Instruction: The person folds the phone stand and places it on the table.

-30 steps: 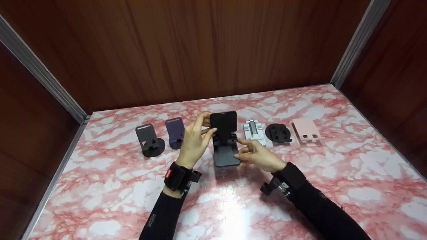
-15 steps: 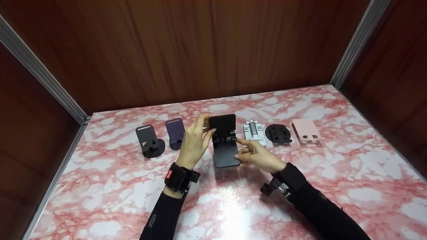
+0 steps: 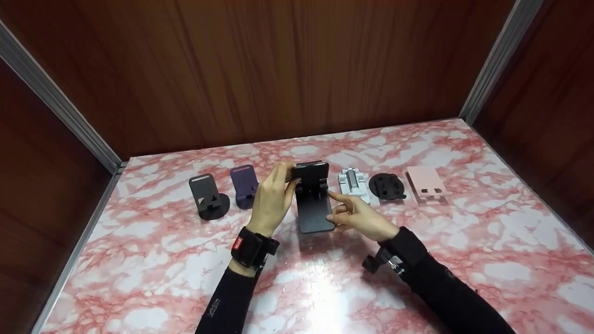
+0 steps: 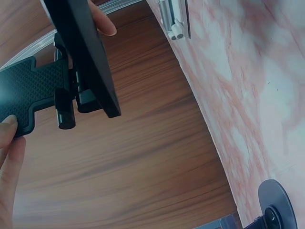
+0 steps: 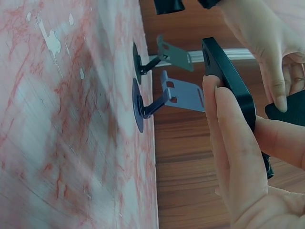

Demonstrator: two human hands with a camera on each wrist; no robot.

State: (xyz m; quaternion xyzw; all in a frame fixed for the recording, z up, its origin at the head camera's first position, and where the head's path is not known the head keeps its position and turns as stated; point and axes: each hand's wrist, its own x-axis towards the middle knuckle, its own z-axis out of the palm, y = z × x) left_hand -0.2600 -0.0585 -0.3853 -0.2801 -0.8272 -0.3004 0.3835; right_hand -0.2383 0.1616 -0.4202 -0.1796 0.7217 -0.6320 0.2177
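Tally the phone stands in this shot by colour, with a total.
Black: 2 (held phone stand, folded round-based stand)
Dark grey stand: 1
Purple stand: 1
White-and-grey stand: 1
Pink stand: 1
Total: 6

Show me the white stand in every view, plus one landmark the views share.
Head: white stand right of centre, just beyond the right hand; held stand near the middle.
Left wrist: white stand at the top edge, slightly right of centre, cut off; held stand upper left.
Right wrist: white stand not in it; held stand right of centre.
Shared landmark: the held stand.
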